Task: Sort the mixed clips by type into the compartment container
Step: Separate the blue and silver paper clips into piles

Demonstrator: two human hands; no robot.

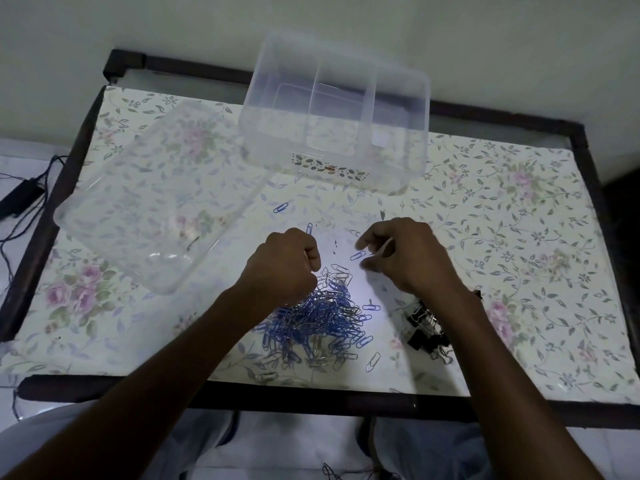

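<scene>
**Head view: clip sort, early stage, compartments unfilled**

Item 1. Compartment container [336, 112]: clear, thin-walled plastic, rectangular with rounded corners, split by see-through dividers. It is set at the far edge of the table [519, 209]. No clips can be made out inside any compartment, so the sort is judged barely begun.

Item 2. Lid [156, 199]: clear plastic, shallow and glossy, laid flat to the left of the container.

Item 3. Mixed paper clips [318, 317]: a tangled heap of bent-wire loops, blue-coated and bare silver together, piled near the front edge between the forearms. A few strays are scattered around it. Nearly all remains to be separated.

Item 4. Binder clips [427, 327]: black folded bodies with silver wire handles, gathered in a small cluster just right of the heap, partly hidden by the right forearm.

Item 5. Left hand [282, 268]: closed into a loose fist at the heap's far edge; a blue clip tip is seen above the knuckles, and whether it is held cannot be told.

Item 6. Right hand [405, 258]: fingers curled in a pinch over a single blue clip [356, 255]; actual contact cannot be confirmed.

Item 7. Table covering: smooth, faintly glossy floral print, framed by a dark rim.
</scene>
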